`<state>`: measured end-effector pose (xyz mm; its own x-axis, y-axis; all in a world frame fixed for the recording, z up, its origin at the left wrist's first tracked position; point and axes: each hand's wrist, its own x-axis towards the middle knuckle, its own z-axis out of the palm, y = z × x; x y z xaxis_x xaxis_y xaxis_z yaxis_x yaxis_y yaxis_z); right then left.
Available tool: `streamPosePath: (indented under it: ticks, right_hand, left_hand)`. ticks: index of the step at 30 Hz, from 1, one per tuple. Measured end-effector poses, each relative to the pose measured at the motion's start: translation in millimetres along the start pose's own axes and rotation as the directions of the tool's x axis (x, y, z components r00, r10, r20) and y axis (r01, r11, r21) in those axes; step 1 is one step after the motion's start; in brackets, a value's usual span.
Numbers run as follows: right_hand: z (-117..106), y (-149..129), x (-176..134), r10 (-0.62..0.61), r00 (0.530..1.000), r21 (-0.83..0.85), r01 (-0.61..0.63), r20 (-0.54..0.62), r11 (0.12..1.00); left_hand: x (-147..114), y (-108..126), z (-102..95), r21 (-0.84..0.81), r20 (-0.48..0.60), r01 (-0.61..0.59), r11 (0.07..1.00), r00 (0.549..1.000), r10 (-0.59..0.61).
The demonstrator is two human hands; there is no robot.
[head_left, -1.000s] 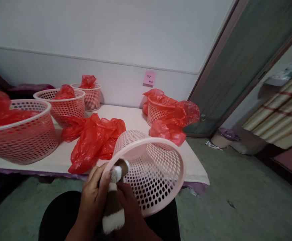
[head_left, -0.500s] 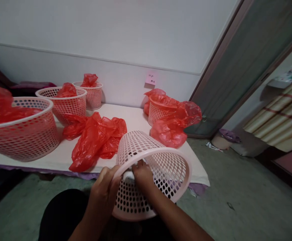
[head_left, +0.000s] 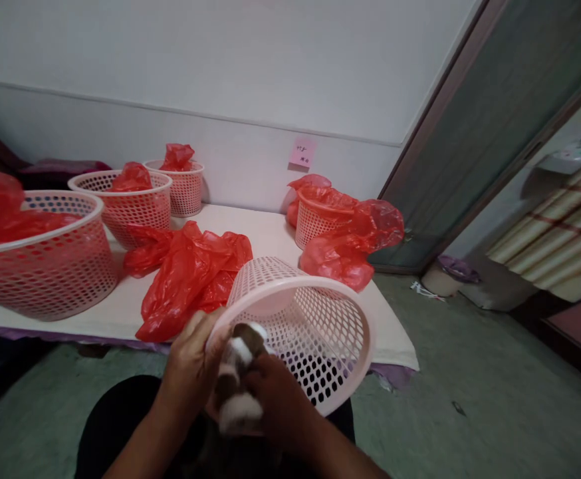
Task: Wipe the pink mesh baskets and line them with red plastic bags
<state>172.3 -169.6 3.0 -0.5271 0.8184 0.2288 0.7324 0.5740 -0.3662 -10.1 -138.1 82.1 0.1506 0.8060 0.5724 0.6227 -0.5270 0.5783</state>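
A pale pink plastic mesh basket (head_left: pixel 333 319) lies tipped on its side, its round, thick-rimmed mouth facing the camera and its narrower base pointing away. Its wall is an open lattice of small holes, and the inside shows bare mesh. At the left of the mouth is a plush cloth (head_left: pixel 239 409) banded brown and white, bunched and hanging downward; motion blur makes its exact outline hard to tell.

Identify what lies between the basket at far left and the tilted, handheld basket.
In the head view, crumpled red plastic lies between them on the white surface.
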Motion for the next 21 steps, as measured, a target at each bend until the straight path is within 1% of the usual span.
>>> streamPosePath:
  ticks: [1,2,4,7,9,11,13,15,17,19,20,21]
  right_hand:
    - [0,-12,-11,-0.006,0.998,-0.027,0.004,-0.062,1.0]
    - [0,-22,-21,-0.056,0.993,-0.065,0.049,-0.106,0.997]
    - [3,-34,-35,-0.107,0.972,-0.149,0.077,-0.208,0.986]
    - [11,-34,-41,-0.148,0.939,-0.213,0.084,-0.309,0.974]
    - [16,-28,-38,-0.148,0.926,-0.211,0.076,-0.347,0.974]
    - [19,-24,-33,-0.148,0.915,-0.194,0.078,-0.376,0.978]
    - [19,-25,-28,-0.155,0.903,-0.158,0.098,-0.402,0.983]
    - [14,-31,-21,-0.132,0.896,-0.083,0.106,-0.424,0.991]
    - [7,-38,-11,-0.044,0.873,0.046,0.076,-0.485,0.996]
    - [2,-43,0,0.06,0.845,0.195,0.053,-0.531,0.979]
    - [1,-43,6,0.083,0.845,0.252,0.063,-0.529,0.966]
    - [0,-43,10,0.083,0.855,0.286,0.079,-0.511,0.955]
  left_hand:
    - [5,0,-3.8,-0.006,-0.004,0.037,0.999,0.999,-0.037]
    - [10,0,-6.7,-0.019,-0.006,0.07,0.997,0.998,-0.07]
    - [19,2,-9.3,-0.051,0.003,0.123,0.991,0.992,-0.123]
    - [27,7,-7.1,-0.106,0.036,0.146,0.984,0.989,-0.143]
    - [31,11,-5.4,-0.135,0.059,0.149,0.98,0.988,-0.142]
    - [32,14,-5.8,-0.145,0.056,0.154,0.977,0.988,-0.147]
    - [28,15,-7.4,-0.138,0.016,0.162,0.977,0.987,-0.161]
    - [19,14,-7.4,-0.136,-0.025,0.192,0.972,0.98,-0.197]
    - [5,11,-3.9,-0.177,-0.009,0.261,0.949,0.964,-0.266]
    - [-10,7,1.7,-0.229,0.023,0.336,0.913,0.94,-0.34]
    - [-16,5,4.2,-0.238,0.027,0.356,0.904,0.932,-0.36]
    - [-21,3,5.9,-0.229,0.013,0.358,0.905,0.931,-0.365]
